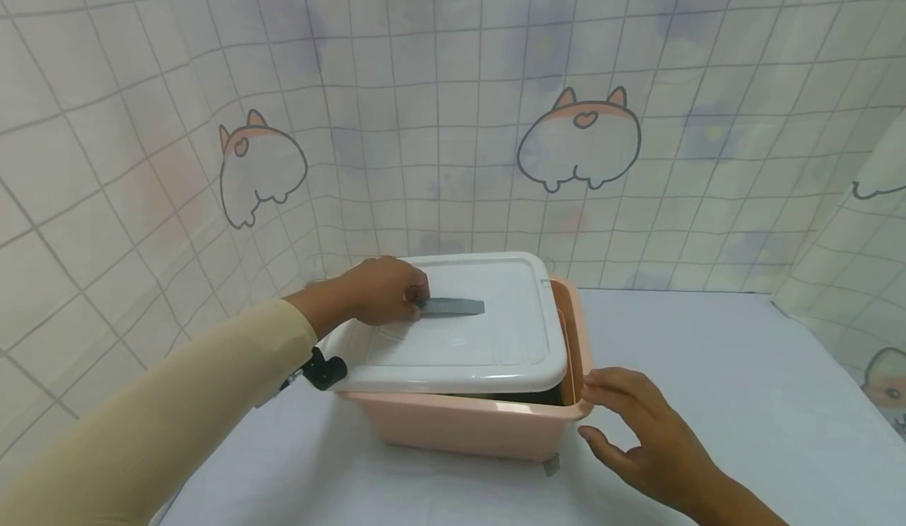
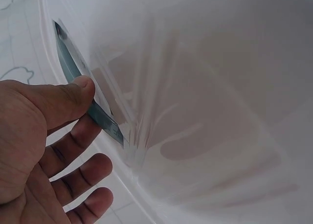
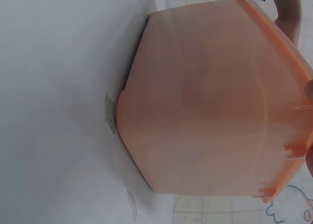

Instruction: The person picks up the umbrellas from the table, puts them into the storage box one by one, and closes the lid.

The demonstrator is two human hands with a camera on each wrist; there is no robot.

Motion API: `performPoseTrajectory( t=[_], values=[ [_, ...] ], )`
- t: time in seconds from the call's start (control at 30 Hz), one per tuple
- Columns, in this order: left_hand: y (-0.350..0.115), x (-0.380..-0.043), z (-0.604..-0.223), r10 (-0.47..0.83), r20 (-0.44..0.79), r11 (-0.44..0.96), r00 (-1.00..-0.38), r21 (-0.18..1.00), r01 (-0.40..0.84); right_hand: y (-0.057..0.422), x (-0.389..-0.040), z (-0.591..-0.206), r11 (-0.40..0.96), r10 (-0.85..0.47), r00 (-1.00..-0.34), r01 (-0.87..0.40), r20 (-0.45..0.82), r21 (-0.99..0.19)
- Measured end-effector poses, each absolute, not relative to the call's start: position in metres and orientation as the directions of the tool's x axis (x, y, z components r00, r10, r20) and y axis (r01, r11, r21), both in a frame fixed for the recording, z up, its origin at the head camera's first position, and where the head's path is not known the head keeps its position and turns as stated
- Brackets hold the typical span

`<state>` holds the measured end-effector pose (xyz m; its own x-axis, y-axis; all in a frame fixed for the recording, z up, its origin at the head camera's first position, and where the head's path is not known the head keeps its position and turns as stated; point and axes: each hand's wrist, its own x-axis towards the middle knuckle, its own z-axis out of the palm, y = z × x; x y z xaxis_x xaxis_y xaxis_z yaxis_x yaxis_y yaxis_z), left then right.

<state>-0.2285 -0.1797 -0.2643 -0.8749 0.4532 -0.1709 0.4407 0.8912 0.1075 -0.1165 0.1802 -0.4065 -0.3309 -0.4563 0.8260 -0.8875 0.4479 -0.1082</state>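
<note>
A white lid (image 1: 495,345) with a grey handle (image 1: 456,307) lies askew over a peach plastic storage box (image 1: 460,425), leaving a gap along the right and front sides. My left hand (image 1: 385,290) pinches the handle between thumb and index finger; in the left wrist view the other fingers hang loosely curled beside the handle (image 2: 105,119). At the box's front right corner, my right hand (image 1: 647,439) touches the rim with nearly straight fingertips, its thumb held apart. The right wrist view shows the box's side wall (image 3: 205,106), with only fingertips at the frame edge. Inside, something dark is mostly hidden.
The box stands on a white-covered table (image 1: 679,345). A small greyish tape piece (image 1: 551,465) is on the cloth by the box's near right corner. Behind hangs a grid-patterned curtain (image 1: 439,117) with cartoon animals. A black device (image 1: 325,369) is strapped at the left wrist.
</note>
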Motion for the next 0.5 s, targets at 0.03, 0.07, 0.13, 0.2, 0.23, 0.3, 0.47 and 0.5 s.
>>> performPoseTrajectory(
  t=[0.03,0.07,0.13,0.2,0.23,0.3,0.47,0.5],
  values=[
    [-0.1792,-0.2281,-0.2644,0.457,-0.169,0.889,-0.873,0.107,0.445,0.1802,-0.1166,-0.4064,0.445,-0.453,-0.327,-0.889,0.829,-0.108],
    [-0.1786,-0.2277,-0.2645,0.462,-0.168,0.887,-0.871,0.106,0.450,0.1802,-0.1167,-0.4063,0.443,-0.450,-0.323,-0.890,0.833,-0.106],
    [-0.1778,-0.2272,-0.2650,0.470,-0.164,0.883,-0.867,0.104,0.459,0.1803,-0.1163,-0.4062,0.445,-0.446,-0.325,-0.889,0.834,-0.108],
    [-0.1769,-0.2264,-0.2649,0.480,-0.160,0.877,-0.863,0.105,0.469,0.1803,-0.1162,-0.4062,0.437,-0.443,-0.319,-0.893,0.838,-0.109],
    [-0.1764,-0.2261,-0.2647,0.483,-0.159,0.875,-0.861,0.104,0.472,0.1801,-0.1164,-0.4062,0.428,-0.440,-0.311,-0.897,0.842,-0.108],
    [-0.1755,-0.2257,-0.2644,0.488,-0.156,0.873,-0.859,0.106,0.476,0.1795,-0.1166,-0.4061,0.420,-0.437,-0.302,-0.902,0.847,-0.105],
    [-0.1731,-0.2260,-0.2644,0.497,-0.151,0.868,-0.854,0.104,0.486,0.1778,-0.1180,-0.4050,0.400,-0.434,-0.274,-0.912,0.858,-0.089],
    [-0.1726,-0.2258,-0.2644,0.500,-0.153,0.866,-0.852,0.104,0.489,0.1774,-0.1181,-0.4047,0.397,-0.433,-0.270,-0.914,0.860,-0.087]
  ],
)
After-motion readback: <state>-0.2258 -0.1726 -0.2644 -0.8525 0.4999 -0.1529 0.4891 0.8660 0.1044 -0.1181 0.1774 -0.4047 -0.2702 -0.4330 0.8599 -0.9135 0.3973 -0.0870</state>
